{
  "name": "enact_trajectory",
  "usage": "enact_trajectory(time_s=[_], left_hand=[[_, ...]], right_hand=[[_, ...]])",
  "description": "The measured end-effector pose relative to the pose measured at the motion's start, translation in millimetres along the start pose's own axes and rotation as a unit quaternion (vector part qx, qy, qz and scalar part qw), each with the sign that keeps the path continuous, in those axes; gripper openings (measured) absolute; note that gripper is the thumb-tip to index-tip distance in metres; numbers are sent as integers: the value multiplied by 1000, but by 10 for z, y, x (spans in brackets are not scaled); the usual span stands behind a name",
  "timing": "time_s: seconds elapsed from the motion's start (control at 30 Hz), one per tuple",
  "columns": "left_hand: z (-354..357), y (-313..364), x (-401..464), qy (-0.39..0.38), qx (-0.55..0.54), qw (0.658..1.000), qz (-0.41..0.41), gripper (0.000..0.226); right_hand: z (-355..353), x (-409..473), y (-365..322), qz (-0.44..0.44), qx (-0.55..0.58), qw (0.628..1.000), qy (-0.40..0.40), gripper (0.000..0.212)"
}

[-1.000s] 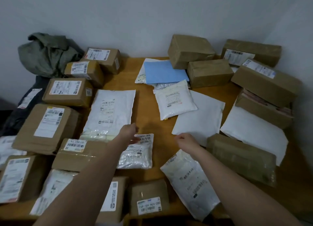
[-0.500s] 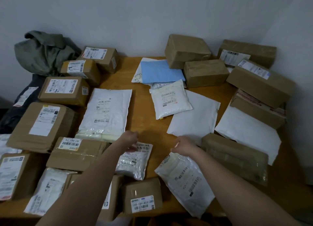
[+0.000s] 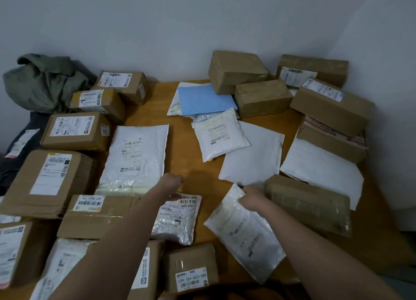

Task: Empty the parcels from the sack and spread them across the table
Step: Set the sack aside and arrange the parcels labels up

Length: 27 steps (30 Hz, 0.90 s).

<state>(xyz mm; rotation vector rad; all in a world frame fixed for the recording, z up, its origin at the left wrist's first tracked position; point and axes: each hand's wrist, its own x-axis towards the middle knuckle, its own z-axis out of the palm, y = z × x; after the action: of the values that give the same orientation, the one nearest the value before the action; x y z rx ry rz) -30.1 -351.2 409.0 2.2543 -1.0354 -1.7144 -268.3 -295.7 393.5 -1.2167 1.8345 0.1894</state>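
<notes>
Both arms reach out low over the wooden surface (image 3: 144, 113). The left hand (image 3: 172, 182) is bent at the wrist, its thumb resting on the top edge of a small labelled bubble pouch (image 3: 176, 218); its fingers are curled under and hidden, so I cannot tell how firmly it holds. The right hand (image 3: 251, 198) pinches the top corner of a longer white bubble mailer (image 3: 245, 234), which lies flat at an angle beside a plastic-wrapped brown package (image 3: 308, 203).

Around them I count roughly fourteen brown cardboard boxes, though the ones cut off at the near left edge make that uncertain. There are about eight soft white mailers, and one blue envelope (image 3: 204, 99) at the far middle. A crumpled green sack (image 3: 45, 81) sits slumped at the far left corner, against the wall
</notes>
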Motion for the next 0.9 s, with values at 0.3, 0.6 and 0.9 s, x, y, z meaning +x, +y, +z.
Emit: enact_trajectory(time_s=[0.3, 0.6, 0.9], left_hand=[[-34, 119, -9, 11, 6, 1000, 7, 32], [10, 179, -41, -1, 0, 1000, 15, 31], [45, 103, -73, -43, 67, 997, -1, 27]], right_hand=[[-182, 6, -97, 51, 111, 991, 56, 64], [-70, -61, -36, -9, 38, 997, 61, 39], [158, -43, -44, -86, -40, 994, -46, 54]])
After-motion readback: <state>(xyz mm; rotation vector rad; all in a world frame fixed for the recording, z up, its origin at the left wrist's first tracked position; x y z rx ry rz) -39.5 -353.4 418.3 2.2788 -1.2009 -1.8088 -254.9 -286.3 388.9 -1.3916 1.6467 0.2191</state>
